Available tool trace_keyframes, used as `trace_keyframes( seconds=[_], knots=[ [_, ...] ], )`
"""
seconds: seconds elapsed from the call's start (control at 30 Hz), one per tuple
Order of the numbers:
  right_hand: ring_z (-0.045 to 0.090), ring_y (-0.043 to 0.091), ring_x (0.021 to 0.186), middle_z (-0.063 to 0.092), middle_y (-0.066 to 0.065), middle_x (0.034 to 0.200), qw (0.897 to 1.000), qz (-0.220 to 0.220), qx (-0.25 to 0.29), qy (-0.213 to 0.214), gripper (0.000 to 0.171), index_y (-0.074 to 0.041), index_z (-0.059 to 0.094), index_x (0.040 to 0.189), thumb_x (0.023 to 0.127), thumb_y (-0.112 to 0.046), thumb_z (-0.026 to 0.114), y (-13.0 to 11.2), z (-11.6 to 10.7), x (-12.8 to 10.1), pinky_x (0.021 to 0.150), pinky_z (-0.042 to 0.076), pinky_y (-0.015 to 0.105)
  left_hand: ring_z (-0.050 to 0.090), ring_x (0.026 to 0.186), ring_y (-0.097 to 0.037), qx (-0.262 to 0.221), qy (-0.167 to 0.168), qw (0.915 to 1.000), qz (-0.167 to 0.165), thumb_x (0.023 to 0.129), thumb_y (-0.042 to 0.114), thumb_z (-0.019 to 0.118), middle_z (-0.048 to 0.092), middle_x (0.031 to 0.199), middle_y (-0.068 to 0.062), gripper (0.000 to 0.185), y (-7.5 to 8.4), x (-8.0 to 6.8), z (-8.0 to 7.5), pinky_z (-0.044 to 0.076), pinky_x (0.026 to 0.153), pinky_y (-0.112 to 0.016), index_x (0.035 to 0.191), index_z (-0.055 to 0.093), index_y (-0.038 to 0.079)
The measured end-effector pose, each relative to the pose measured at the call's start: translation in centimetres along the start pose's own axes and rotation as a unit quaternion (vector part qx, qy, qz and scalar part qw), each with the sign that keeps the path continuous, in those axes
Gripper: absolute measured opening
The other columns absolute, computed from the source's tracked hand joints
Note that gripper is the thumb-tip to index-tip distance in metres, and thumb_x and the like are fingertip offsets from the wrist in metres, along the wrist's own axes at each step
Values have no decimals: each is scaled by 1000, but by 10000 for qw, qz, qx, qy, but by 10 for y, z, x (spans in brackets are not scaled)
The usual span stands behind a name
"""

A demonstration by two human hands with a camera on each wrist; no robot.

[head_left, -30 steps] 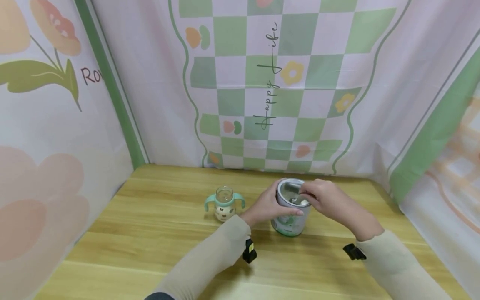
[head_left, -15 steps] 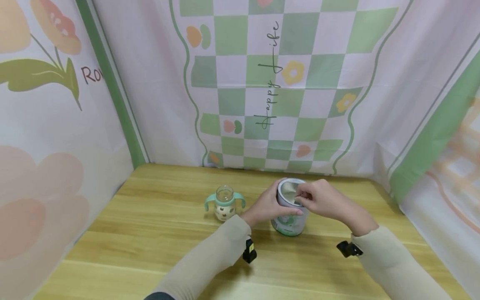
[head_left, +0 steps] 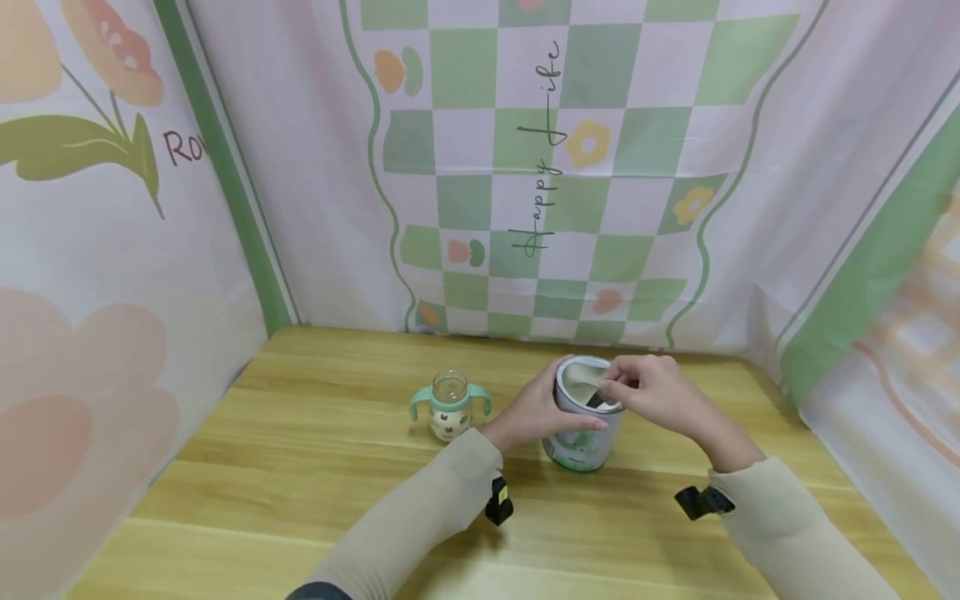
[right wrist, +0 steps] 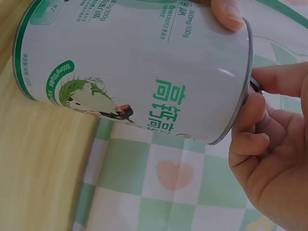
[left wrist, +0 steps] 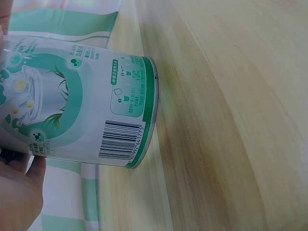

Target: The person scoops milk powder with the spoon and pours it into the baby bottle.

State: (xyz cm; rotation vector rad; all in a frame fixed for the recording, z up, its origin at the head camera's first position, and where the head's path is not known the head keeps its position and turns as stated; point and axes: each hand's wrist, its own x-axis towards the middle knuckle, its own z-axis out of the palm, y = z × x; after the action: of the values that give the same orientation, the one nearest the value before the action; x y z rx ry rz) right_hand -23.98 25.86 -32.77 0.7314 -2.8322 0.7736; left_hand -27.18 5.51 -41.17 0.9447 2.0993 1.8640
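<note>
Right now you're mid-scoop, as I read it: the can [head_left: 583,417] stands upright on the bench [head_left: 315,467], open at the top, w/ pale powder showing inside. Your left hand [head_left: 534,410] wraps the can's side just below the rim, thumb across the front, steadying it. Your right hand [head_left: 654,390] sits at the rim on the far right, fingers pinched narrow on a small dark handle [head_left: 597,400], prob. a scoop, that dips into the opening. Can't tell whether the bowl end is loaded; it's hidden by the can wall and your fingers.

The baby bottle [head_left: 449,406] w/ teal handles stands open just left of your left hand, not touching the can.

Next move, in my judgement, calls for a level lift straight up out of the opening, then a short carry left over your own left hand to the bottle's narrow mouth. Keep the pinch tight, wrist flat, and keep the left hand's hold firm so the can doesn't tip.
</note>
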Motion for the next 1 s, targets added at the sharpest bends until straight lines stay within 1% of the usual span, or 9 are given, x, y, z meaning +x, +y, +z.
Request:
trace_keyframes(
  seconds=[0.1, 0.2, 0.3, 0.5, 0.6, 0.7, 0.83, 0.93, 1.0],
  knots=[
    [62, 11, 68, 68, -7, 77, 9998, 135, 114, 19, 12, -15, 72, 90, 98, -21, 66, 4, 0, -1, 59, 50, 30, 57, 119, -21, 33, 5, 10000, -2, 82, 21, 86, 53, 139, -11, 79, -1, 0, 0, 48, 94, -28, 146, 39, 22],
    [63, 13, 69, 69, -7, 77, 9994, 221, 263, 44, 13, -14, 72, 89, 99, -21, 65, 7, -1, -1, 59, 50, 30, 57, 114, -12, 92, 46, 9999, 20, 82, 21, 86, 53, 138, -11, 79, -1, 0, -1, 48, 94, -28, 146, 40, 22],
    [62, 14, 67, 70, -5, 76, 9986, 343, 391, 127, 15, -12, 72, 90, 99, -22, 65, 8, -2, -3, 58, 49, 29, 57, 112, -8, 155, 75, 9999, 6, 81, 22, 87, 54, 138, -10, 80, -1, 0, -1, 48, 95, -28, 146, 39, 22],
    [55, 13, 60, 70, -2, 76, 9957, 638, 535, 402, 22, -8, 73, 95, 100, -28, 64, 14, -5, -6, 52, 42, 28, 57, 117, -13, 162, 110, 9998, -107, 80, 25, 88, 55, 136, -2, 82, -1, 0, 0, 47, 96, -30, 146, 40, 26],
    [50, 13, 57, 71, -2, 77, 9940, 777, 603, 478, 25, -7, 73, 97, 101, -30, 62, 17, -7, -9, 50, 39, 28, 56, 117, -11, 146, 125, 9997, -128, 79, 26, 88, 55, 135, 2, 83, -1, 0, 0, 46, 97, -30, 146, 40, 27],
    [53, 14, 64, 71, -2, 80, 9931, 857, 586, 551, 27, -8, 73, 99, 102, -32, 60, 19, -8, -10, 54, 42, 29, 56, 115, -8, 39, 81, 9998, -180, 80, 23, 88, 55, 135, 2, 83, 6, -3, 0, 46, 97, -31, 148, 39, 23],
    [59, 19, 74, 72, -2, 83, 9925, 874, 438, 733, 29, -9, 72, 101, 103, -34, 59, 21, -7, -12, 60, 47, 31, 56, 115, -7, -73, 54, 9998, -159, 81, 20, 87, 54, 133, 7, 83, 6, -3, 0, 46, 98, -32, 148, 38, 24],
    [57, 20, 68, 70, -1, 81, 9915, 782, 267, 1007, 28, -9, 72, 100, 103, -34, 59, 21, -4, -14, 56, 46, 31, 56, 115, -7, -103, 67, 9999, -93, 82, 19, 87, 54, 132, 9, 81, 4, -3, 0, 47, 97, -31, 148, 39, 24],
    [55, 18, 63, 68, -1, 78, 9900, 702, 151, 1215, 26, -10, 72, 98, 102, -33, 60, 21, -1, -14, 53, 45, 30, 55, 116, -8, -116, 73, 9998, -123, 82, 18, 86, 54, 132, 7, 82, 12, -6, 0, 47, 97, -31, 148, 39, 20]
  ],
)
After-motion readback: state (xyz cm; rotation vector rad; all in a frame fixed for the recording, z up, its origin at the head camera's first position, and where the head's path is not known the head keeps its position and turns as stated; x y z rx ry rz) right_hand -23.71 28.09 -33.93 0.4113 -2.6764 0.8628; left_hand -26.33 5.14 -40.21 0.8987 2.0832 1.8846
